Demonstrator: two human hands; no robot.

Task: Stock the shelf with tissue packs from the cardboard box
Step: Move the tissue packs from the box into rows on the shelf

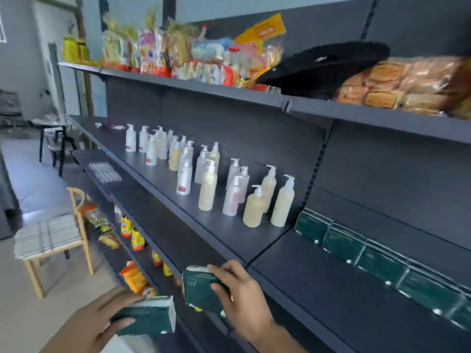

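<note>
**Two tissue packs in hand at the shelf edge**

The left hand (102, 324) clasps a green tissue pack (149, 318) low in front of the shelving; the right hand (242, 294) grips a second pack (201, 289) just short of the dark shelf (318, 289); beyond, a row of green packs (377, 263) lines the back panel; pump bottles (209, 184) stand leftward.

Pump bottles (209, 179) mid-shelf, snack bags (193, 54) above, wooden chair (51, 240) left.
</note>
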